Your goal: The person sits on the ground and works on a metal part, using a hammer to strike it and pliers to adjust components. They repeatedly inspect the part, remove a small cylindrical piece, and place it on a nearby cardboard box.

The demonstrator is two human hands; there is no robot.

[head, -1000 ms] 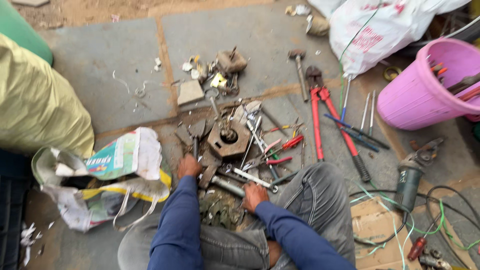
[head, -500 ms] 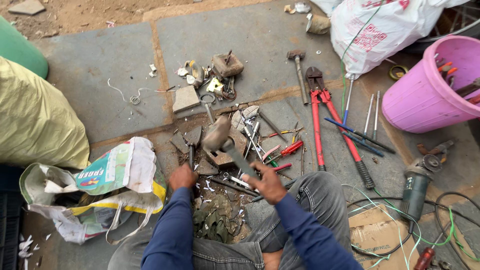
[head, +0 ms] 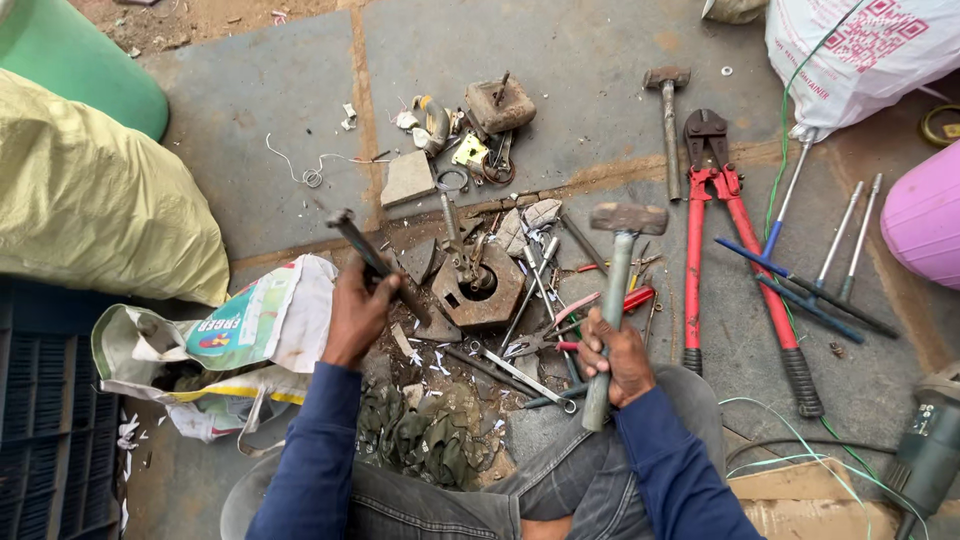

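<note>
at frame centre, the right hand [head: 615,352] is clenched round a hammer [head: 618,290] with a grey metal handle and blocky head. the left hand [head: 360,310] grips a slanted dark steel chisel [head: 375,262] above a rusty square metal block [head: 483,290] on the stone floor [head: 580,60]. long red-handled bolt cutters [head: 735,250] lie to the right.

The right hand [head: 618,358] is gripping a hammer [head: 616,290] with a dull, rusty metal head and a worn greyish handle. The left hand [head: 360,310] is holding a dark, matt steel chisel [head: 375,265]. Between them a rusted, pitted metal block [head: 478,292] is lying on the rough grey stone floor [head: 270,110]. To the right, bolt cutters [head: 735,250] are showing glossy red paint and black rubber grips. At the far right a smooth pink plastic tub [head: 925,215] is shining; at the left a woven yellowish sack [head: 90,200] is looking coarse.
</note>
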